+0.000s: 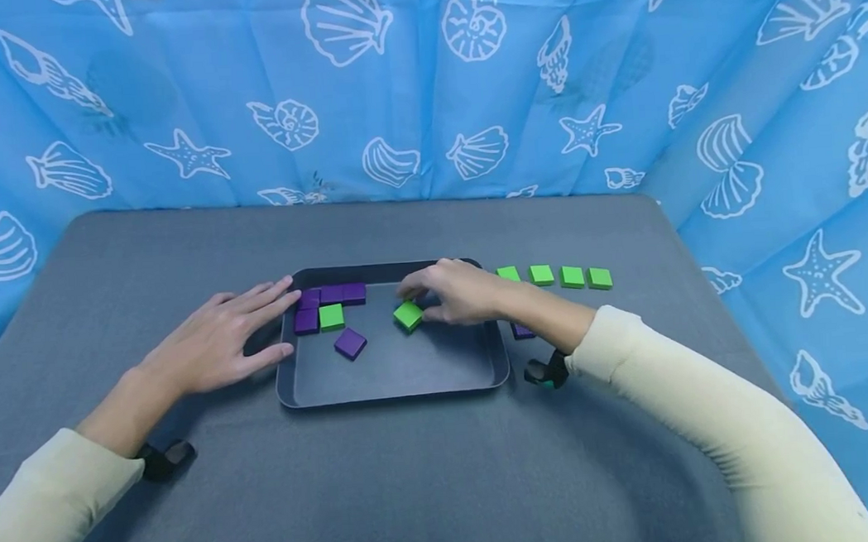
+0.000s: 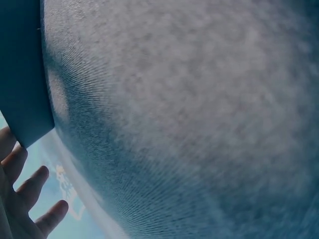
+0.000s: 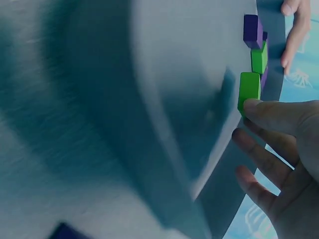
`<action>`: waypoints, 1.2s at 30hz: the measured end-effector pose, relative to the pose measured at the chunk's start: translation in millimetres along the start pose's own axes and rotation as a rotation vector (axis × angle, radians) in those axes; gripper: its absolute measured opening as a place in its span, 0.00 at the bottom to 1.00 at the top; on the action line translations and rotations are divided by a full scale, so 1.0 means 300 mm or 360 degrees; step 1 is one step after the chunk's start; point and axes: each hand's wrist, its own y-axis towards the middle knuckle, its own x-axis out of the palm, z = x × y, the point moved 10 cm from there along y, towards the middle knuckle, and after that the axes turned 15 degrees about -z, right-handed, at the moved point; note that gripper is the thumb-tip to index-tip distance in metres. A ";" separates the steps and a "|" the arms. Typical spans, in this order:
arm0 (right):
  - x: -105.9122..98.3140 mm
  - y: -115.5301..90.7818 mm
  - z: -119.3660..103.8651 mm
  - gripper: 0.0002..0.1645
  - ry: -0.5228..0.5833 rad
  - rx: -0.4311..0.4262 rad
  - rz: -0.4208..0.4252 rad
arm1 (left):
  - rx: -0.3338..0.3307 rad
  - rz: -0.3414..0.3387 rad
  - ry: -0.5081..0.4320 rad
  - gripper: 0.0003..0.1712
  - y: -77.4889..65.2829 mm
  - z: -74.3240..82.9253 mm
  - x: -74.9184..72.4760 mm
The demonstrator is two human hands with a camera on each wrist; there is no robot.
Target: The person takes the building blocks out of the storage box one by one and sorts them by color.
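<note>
A dark rectangular tray point(image 1: 396, 387) lies on the table. My right hand point(image 1: 461, 292) reaches into it and pinches a green square tile point(image 1: 408, 316) between thumb and fingers; the right wrist view shows the thumb on that green tile point(image 3: 249, 92). Along the tray's far left corner sit several purple tiles point(image 1: 342, 294), with one green tile point(image 1: 331, 317) beside them. Another purple tile point(image 1: 350, 343) lies turned at an angle nearer the middle. My left hand point(image 1: 218, 338) rests at the tray's left edge, fingers straight, fingertips touching the rim.
Right of the tray, several green tiles point(image 1: 572, 277) stand in a row on the grey table point(image 1: 387, 481). A purple tile point(image 1: 523, 332) shows partly under my right forearm. A blue shell-patterned curtain point(image 1: 422, 81) hangs behind the table and along its right side.
</note>
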 end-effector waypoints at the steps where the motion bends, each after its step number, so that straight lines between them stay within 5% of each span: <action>1: -0.002 -0.015 0.011 0.25 0.0008 0.0002 0.0015 | -0.0004 -0.0009 0.0006 0.45 0.001 0.000 0.000; 19: -0.128 -0.325 0.191 0.22 0.0195 0.0064 0.0458 | -0.0054 -0.0032 0.0080 0.46 0.005 0.006 -0.020; 36: -0.107 -0.661 0.433 0.20 0.0161 0.0328 0.0708 | -0.0047 -0.0061 0.0108 0.46 0.007 0.019 -0.030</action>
